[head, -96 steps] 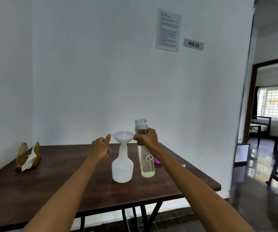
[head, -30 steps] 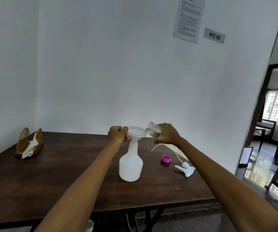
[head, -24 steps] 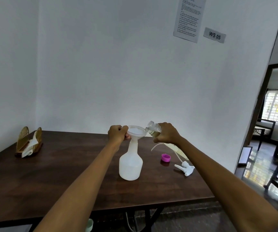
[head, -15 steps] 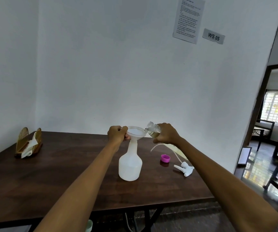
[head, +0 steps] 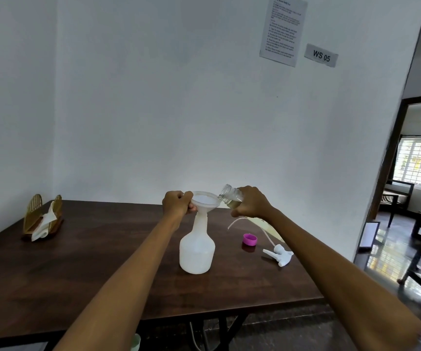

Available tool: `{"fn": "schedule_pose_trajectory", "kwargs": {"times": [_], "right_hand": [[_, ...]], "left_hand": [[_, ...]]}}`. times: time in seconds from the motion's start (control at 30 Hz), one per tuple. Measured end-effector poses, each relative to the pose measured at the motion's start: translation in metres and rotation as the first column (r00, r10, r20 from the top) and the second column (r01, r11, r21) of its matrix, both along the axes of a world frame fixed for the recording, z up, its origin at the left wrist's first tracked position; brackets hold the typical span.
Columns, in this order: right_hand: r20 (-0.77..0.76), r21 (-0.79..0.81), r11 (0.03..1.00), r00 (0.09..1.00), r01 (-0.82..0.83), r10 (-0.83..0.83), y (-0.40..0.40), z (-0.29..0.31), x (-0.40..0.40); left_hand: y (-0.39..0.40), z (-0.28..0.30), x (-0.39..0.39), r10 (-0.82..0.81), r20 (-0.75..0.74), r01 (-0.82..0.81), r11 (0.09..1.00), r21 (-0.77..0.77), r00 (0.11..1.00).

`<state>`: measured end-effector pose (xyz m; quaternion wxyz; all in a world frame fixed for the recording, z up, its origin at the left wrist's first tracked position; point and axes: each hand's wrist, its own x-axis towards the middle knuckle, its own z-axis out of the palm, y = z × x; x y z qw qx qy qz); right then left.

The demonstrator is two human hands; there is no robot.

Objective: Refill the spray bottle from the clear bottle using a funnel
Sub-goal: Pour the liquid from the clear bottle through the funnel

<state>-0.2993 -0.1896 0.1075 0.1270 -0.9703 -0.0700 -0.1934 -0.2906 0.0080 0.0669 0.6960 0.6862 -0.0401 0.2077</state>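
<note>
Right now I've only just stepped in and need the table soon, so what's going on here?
A person is refilling a white spray bottle standing on the table. Their left hand grips the funnel set in its neck, and the right hand tips the clear bottle with its mouth at the funnel's rim. The pink cap and trigger sprayer lie aside.

Single head-worn wide-angle view, facing forward and slightly down across table (head: 52, 287) toward wall corner.
</note>
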Motion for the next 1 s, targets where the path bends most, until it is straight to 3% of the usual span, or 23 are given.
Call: {"fn": "schedule_pose_trajectory", "kwargs": {"times": [1.0], "right_hand": [[0.012, -0.005, 1.0, 1.0, -0.005, 0.005, 0.0019, 0.0011, -0.0022]], "left_hand": [[0.0003, 0.0003, -0.0019, 0.015, -0.032, -0.016, 1.0, -0.023, 0.999]]}}
